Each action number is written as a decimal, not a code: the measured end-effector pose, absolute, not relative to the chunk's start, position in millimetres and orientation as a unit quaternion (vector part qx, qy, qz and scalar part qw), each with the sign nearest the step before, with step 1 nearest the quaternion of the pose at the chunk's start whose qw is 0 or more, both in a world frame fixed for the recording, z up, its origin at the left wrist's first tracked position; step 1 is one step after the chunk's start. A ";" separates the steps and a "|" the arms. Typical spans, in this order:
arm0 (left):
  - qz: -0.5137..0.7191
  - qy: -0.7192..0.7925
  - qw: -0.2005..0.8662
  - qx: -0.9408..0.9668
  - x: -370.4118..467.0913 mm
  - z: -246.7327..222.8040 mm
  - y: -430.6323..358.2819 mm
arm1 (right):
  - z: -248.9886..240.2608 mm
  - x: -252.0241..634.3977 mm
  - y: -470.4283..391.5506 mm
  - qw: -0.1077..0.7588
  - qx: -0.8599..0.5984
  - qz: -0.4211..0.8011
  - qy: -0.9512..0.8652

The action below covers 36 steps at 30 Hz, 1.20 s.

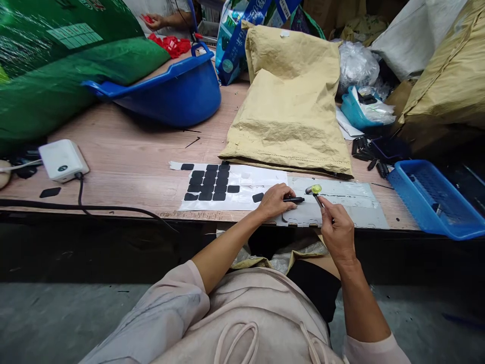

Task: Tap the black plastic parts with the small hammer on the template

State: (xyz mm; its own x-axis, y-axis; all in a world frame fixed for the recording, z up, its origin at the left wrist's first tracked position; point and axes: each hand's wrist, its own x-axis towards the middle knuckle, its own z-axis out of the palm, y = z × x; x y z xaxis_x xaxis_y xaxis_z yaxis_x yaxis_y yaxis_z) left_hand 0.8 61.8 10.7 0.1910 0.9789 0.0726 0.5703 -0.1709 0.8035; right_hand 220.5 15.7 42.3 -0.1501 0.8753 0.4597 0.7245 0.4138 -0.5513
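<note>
My left hand (276,201) is closed on a slim black pen-shaped piece (294,199), whose tip points right over the grey sheet (352,199) on the table edge. In my right hand (337,227) is a small hammer (314,190) with a metal head and a yellow-green end. The hammer head is just right of the black piece's tip, over the sheet; whether it touches anything I cannot tell. Left of my left hand lies a white backing sheet (242,177) with rows of black rounded-square stickers (206,188). One loose sticker (258,197) is close to my left wrist.
A tan sack (291,101) lies behind the sheets. To the right stand a blue basket (443,197) and small black parts (362,149). On the left are a blue basin (170,91), a white box (63,160) with a cable and a green sack (76,65). Another person's hand (153,21) holds something red.
</note>
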 end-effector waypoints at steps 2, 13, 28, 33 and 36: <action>0.310 0.555 0.333 0.697 0.7 11.4 62.2 | 44.9 219.0 13.4 0.379 -0.529 0.109 -0.751; 0.291 0.580 0.343 0.680 5.9 14.3 64.5 | 35.2 203.0 1.7 0.369 -0.502 0.112 -0.774; 0.320 0.550 0.345 0.690 -1.6 12.9 64.0 | 52.1 201.3 0.2 0.400 -0.490 0.092 -0.769; 0.315 0.550 0.345 0.693 -1.0 13.4 64.7 | 42.5 197.8 -2.4 0.374 -0.491 0.078 -0.783; 0.309 0.551 0.344 0.695 -1.3 13.1 64.9 | 40.8 201.5 0.8 0.351 -0.497 0.091 -0.788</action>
